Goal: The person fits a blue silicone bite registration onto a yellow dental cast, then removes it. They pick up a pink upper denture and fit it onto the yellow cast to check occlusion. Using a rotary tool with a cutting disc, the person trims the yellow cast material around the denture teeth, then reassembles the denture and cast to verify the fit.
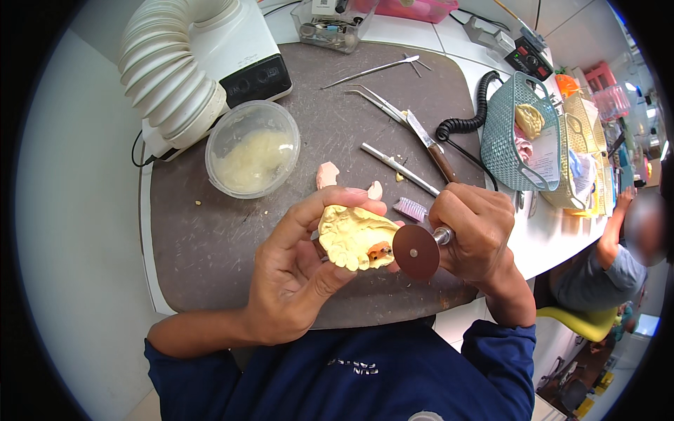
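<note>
My left hand is closed round a yellow plaster dental cast, its fingers behind and its thumb at the front edge. The cast shows a row of teeth and a reddish-brown patch with small dark spots on its right side. In my right hand is a rotary handpiece, mostly hidden by the fingers. A round brown disc is mounted on its tip, beside the cast's right edge. Whether disc and cast touch, I cannot tell. Just beyond the hands lie pink pieces and a small purple-and-white brush-like piece.
A clear tub of pale material stands at left, by a white machine with a ribbed hose. A knife, tweezers and a metal rod lie ahead. Baskets and a coiled cable are at right. Another person sits far right.
</note>
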A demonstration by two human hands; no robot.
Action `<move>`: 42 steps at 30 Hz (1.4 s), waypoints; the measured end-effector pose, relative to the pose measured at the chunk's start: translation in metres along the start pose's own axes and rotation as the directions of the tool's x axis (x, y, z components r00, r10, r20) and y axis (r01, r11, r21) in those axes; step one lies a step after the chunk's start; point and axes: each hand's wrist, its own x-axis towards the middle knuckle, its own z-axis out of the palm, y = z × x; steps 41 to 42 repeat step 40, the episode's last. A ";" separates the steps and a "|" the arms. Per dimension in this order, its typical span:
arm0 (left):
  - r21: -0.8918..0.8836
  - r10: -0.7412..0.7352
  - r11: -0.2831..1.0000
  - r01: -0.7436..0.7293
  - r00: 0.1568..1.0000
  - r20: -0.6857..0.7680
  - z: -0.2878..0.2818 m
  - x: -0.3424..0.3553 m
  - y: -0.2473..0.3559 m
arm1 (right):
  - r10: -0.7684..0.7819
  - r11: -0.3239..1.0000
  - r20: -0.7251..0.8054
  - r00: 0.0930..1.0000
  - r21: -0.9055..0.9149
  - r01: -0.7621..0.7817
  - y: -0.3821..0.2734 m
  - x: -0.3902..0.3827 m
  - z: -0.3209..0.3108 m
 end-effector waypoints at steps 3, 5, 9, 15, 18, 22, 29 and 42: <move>0.005 0.010 1.000 -0.011 1.000 0.008 -0.001 -0.001 -0.002 | 0.003 1.000 0.022 1.000 0.003 -0.003 0.000 0.000 -0.001; 0.014 0.014 1.000 -0.014 1.000 0.007 -0.001 -0.001 -0.003 | 0.003 1.000 0.022 1.000 0.008 -0.003 0.000 0.000 -0.001; 0.020 0.016 1.000 -0.017 1.000 0.019 -0.002 -0.001 -0.002 | -0.006 1.000 0.026 1.000 -0.002 0.006 0.001 -0.001 -0.001; 0.080 0.008 0.997 -0.010 1.000 0.029 -0.005 -0.001 -0.002 | -0.018 1.000 0.051 0.999 0.022 0.017 -0.001 0.001 -0.003; 0.081 0.011 0.997 -0.014 0.999 0.039 -0.005 0.001 -0.001 | -0.026 1.000 0.031 0.999 0.010 0.025 0.001 0.000 0.000; -0.060 -0.018 0.998 0.016 0.999 -0.033 -0.001 -0.001 -0.004 | 0.006 1.000 -0.006 1.000 0.017 -0.006 0.001 -0.001 0.001; -0.034 -0.021 0.999 0.021 1.000 0.010 -0.005 0.000 -0.006 | 0.007 1.000 0.031 1.000 0.018 -0.007 -0.001 0.000 -0.003; -0.017 -0.024 1.000 0.024 0.999 0.024 -0.005 -0.001 -0.005 | -0.003 1.000 0.034 0.999 0.024 0.002 -0.001 0.000 -0.002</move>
